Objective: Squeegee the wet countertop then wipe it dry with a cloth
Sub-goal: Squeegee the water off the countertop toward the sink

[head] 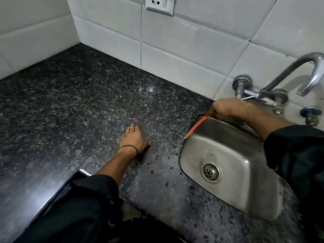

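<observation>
The dark speckled granite countertop (pixel 78 106) fills the left and middle of the head view, with a faint wet sheen near the back wall. My left hand (pixel 134 139) lies flat on it, fingers together, holding nothing, a black band at the wrist. My right hand (pixel 226 107) is closed around the handle of a red-edged squeegee (pixel 197 126). Its thin blade lies along the left rim of the steel sink (pixel 233 151), where counter and sink meet. No cloth is in view.
A chrome wall tap (pixel 287 79) curves over the sink's back right, with valves beside it. White tiled walls (pixel 175 41) enclose the counter at the back and left, with a socket plate (pixel 159 5) at the top. The counter's front edge (pixel 57 193) runs at lower left.
</observation>
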Motion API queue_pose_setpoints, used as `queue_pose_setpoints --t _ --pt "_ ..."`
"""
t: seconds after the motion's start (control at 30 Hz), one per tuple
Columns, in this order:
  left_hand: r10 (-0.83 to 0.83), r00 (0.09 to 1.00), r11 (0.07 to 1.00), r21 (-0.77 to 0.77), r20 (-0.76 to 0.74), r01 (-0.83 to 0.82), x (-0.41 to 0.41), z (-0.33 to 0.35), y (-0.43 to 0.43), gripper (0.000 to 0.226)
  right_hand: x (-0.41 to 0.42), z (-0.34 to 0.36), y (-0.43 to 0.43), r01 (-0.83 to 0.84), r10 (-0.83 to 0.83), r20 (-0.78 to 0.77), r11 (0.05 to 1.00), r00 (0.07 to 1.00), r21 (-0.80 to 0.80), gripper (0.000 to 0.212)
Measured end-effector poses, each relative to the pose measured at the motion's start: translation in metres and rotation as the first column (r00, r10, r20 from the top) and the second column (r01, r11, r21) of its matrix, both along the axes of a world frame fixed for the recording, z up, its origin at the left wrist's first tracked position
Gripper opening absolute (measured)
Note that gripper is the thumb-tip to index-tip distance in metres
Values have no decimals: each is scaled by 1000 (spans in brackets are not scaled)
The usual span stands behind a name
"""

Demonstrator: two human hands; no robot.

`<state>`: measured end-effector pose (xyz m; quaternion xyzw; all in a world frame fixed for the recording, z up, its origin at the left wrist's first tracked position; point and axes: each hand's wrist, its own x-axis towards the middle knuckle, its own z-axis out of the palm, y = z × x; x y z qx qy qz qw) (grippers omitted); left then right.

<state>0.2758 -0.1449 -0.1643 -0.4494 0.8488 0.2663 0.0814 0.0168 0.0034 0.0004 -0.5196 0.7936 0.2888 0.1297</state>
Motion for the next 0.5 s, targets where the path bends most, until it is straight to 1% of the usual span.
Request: queue_pose_setpoints --t 0.13,0.27,0.37,0.43,0.5 --pt "106 994 993 -45 8 -106 27 3 -5 96 37 -2 -33 -107 113 77 991 991 -83 37" --pt "290 951 955 -97 108 -280 68 4 -5 100 86 -28 -72 -245 266 111 954 958 -174 51" --pt "366 918 929 -12 153 -369 96 -5 -5 110 117 -46 -90 -350 380 121 912 917 -216 57" --pt "359 921 930 24 154 -366 103 -10 -7 111 122 -56 -89 -379 410 122 899 904 -218 54" --pt "348 922 933 31 171 -359 101 -9 -9 110 110 -64 -67 -367 399 160 910 903 -196 47"
